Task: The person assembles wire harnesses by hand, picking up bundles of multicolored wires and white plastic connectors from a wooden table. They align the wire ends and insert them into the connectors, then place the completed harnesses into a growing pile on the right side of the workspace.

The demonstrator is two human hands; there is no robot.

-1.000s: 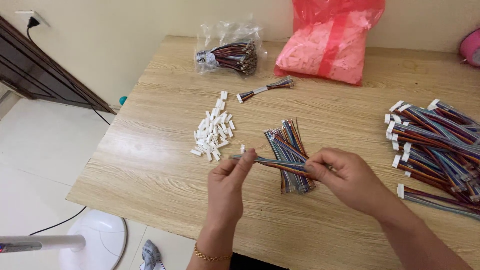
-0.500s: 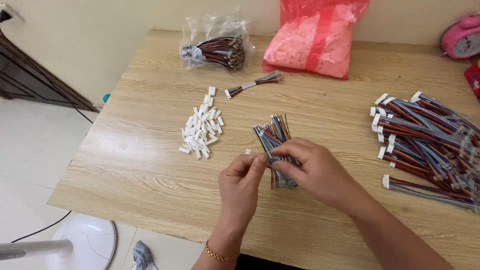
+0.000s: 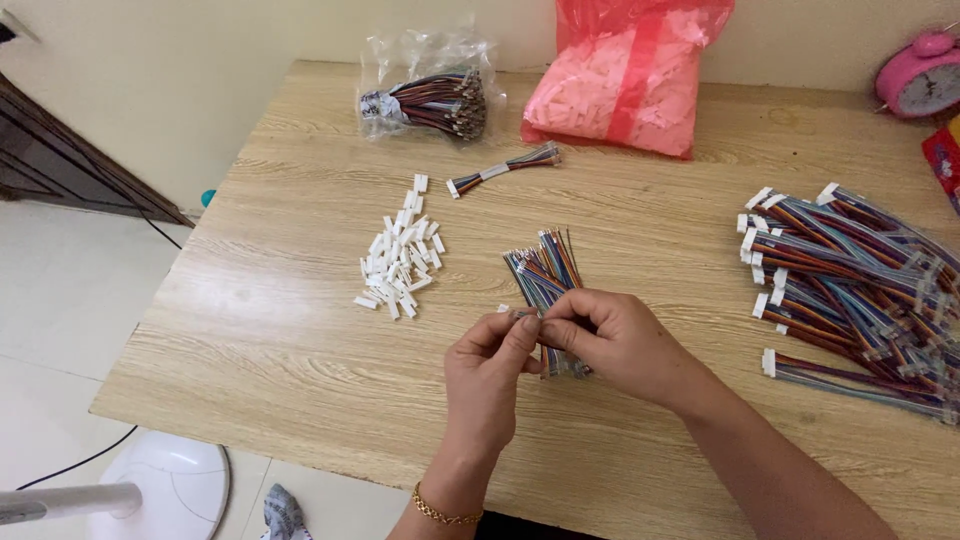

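Both your hands, left (image 3: 490, 365) and right (image 3: 610, 340), pinch what looks like a light, floppy wire (image 3: 527, 313); grip near its tip, above the tabletop (image 3: 280, 330).

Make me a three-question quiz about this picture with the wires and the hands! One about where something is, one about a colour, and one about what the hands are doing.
1. Where is the pile of small white connectors?
A. left of the loose wire bundle
B. inside the red bag
C. on the floor

2. What colour is the alarm clock at the table's far right corner?
A. green
B. pink
C. black

3. What are the left hand and right hand doing?
A. lying flat and apart
B. lifting the clear bag
C. meeting fingertip to fingertip, pinching a small piece

Answers:
1 A, the white pile lies on the wood to the left of the bundle.
2 B, the clock's body is pink.
3 C, both hands' fingertips close together over the near end of the bundle.
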